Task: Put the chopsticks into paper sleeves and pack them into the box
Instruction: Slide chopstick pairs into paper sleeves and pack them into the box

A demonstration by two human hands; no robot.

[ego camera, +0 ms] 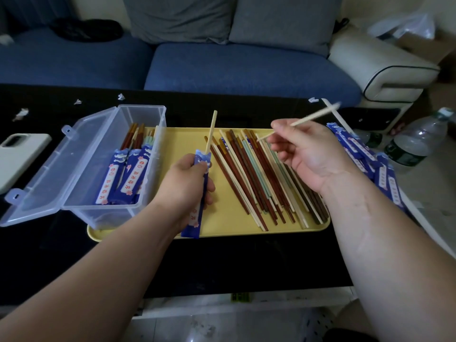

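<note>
A blue paper sleeve [193, 222] stands over the near edge of a yellow tray [182, 139], gripped round its middle by the left hand [185, 186], fingers curled about it. One pale chopstick [211, 130] already sits in its mouth, the upper part sticking out toward the far side. The right hand [306, 154] hovers to the right above the tray and pinches a second pale chopstick [318, 114] between thumb and fingertips, the other fingers loosely spread.

The step in hand looks to be pairing the two. To do it cleanly, the second stick's near tip should meet the sleeve mouth just beside the first, run parallel with it and slide in gently, while the left hand eases its grip so the paper neither pinches flat nor tears.

Loose chopsticks [256, 178] in red-brown, pale and green lie between the hands on the tray. At the left a clear box [140, 117], lid open, holds sleeved pairs [128, 176]. More blue sleeves [365, 159] lie in a stack at the right edge of the black table [222, 265]
</note>
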